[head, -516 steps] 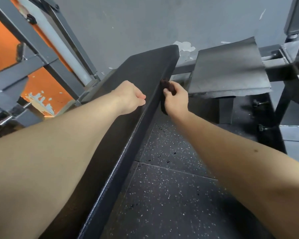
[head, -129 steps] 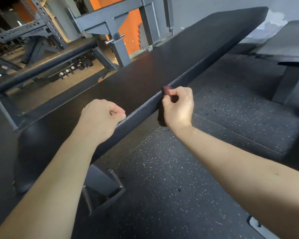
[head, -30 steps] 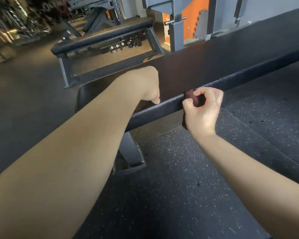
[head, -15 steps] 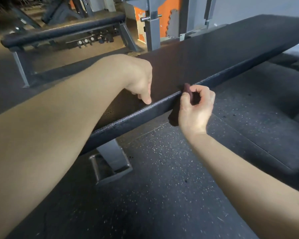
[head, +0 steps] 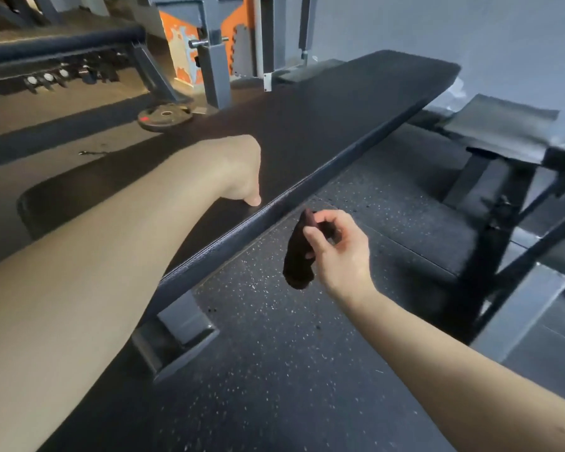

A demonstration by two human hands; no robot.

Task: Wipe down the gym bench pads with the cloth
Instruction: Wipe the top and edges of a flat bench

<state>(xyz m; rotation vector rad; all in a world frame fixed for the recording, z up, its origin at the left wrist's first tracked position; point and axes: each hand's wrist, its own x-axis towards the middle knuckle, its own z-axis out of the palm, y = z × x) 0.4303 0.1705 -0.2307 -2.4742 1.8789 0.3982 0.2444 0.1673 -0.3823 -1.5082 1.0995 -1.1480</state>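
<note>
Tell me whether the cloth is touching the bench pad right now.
No, the cloth hangs from the right hand beside the bench pad, with speckled floor showing between them.

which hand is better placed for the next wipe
Right: the right hand pinches the cloth beside the near edge of the pad; the left hand only rests on the pad.

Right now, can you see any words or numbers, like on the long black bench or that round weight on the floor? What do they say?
No word, brand or number here can be read.
On the round dark weight plate on the floor: a small red mark, too blurred to read.
On the long black padded bench: no label shows.
On the dark cloth that the right hand holds: no tag shows.
</note>
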